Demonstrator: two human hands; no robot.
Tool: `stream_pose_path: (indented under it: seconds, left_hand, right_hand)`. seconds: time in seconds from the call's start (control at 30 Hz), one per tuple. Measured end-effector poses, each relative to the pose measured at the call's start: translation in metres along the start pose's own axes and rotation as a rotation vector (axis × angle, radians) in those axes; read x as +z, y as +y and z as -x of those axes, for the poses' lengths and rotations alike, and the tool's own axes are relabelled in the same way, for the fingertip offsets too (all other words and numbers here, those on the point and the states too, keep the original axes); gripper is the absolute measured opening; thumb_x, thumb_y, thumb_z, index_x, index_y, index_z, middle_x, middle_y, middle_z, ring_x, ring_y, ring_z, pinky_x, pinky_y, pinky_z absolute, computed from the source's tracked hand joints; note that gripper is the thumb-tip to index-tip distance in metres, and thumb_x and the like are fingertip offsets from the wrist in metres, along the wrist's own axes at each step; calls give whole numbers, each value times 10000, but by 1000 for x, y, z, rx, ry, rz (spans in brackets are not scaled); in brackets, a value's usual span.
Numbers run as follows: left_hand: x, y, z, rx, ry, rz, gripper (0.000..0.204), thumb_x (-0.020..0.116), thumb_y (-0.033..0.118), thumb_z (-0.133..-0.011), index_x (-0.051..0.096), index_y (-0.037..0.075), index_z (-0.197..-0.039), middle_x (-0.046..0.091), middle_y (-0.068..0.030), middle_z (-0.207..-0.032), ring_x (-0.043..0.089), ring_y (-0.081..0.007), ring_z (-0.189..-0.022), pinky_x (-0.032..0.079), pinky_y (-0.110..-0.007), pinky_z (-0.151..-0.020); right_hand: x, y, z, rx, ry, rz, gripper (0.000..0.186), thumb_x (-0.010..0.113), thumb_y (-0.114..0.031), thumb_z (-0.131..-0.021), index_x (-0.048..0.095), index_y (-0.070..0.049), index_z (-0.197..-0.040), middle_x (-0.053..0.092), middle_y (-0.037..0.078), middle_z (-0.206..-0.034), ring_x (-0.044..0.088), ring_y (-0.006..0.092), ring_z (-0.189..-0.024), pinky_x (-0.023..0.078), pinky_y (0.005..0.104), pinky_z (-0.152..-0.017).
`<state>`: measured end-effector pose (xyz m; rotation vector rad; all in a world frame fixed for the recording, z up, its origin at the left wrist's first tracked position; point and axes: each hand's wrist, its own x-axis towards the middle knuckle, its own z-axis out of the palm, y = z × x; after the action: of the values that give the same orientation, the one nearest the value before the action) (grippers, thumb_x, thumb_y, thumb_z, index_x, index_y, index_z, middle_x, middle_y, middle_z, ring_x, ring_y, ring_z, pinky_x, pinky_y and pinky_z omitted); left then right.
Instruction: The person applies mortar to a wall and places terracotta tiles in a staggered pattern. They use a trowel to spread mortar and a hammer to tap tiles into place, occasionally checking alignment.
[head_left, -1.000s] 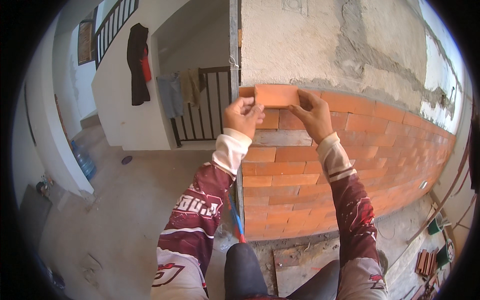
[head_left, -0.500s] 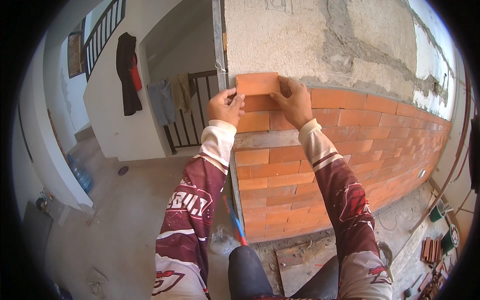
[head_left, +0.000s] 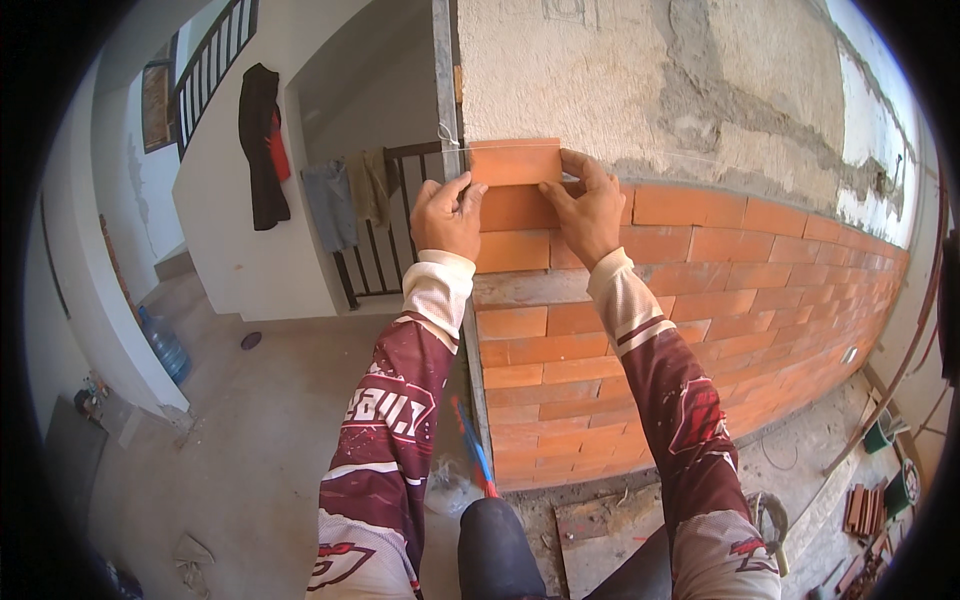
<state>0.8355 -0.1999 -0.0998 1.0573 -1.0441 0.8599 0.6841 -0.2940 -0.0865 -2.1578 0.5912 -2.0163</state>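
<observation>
We press the tile (head_left: 515, 162) against the wall (head_left: 600, 80) at the corner's top course — left hand (head_left: 447, 215) and right hand (head_left: 583, 212) pinch its lower corners; we'd level it along the string (head_left: 640, 155).

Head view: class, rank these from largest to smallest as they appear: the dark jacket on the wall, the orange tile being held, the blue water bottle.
1. Dark jacket.
2. Orange tile, nearer the camera, so its true size against the jacket is unsure.
3. Blue water bottle, farther off.
</observation>
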Motion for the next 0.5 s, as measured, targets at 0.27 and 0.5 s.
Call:
stream_pose_path:
  seconds: [0.27, 0.5]
  left_hand:
    - [4, -8, -1, 1, 16, 24, 202, 767, 66, -729, 717, 57, -924, 476, -49, -664, 459, -173, -555, 398, -320, -527]
    - [4, -15, 1, -71, 34, 129, 121, 746, 83, -759, 699, 54, -867, 528, -10, -718, 501, -100, -607, 434, -246, -576]
  right_hand:
    - [1, -6, -2, 36, -4, 84, 372, 715, -252, -763, 635, -192, -1121, 678, -16, -1003, 511, 227, -958, 308, 397, -895]
    - [4, -4, 1, 18, 15, 104, 331, 693, -247, -784, 648, -188, -1107, 691, -18, -977, 518, 232, -932, 318, 410, -883]
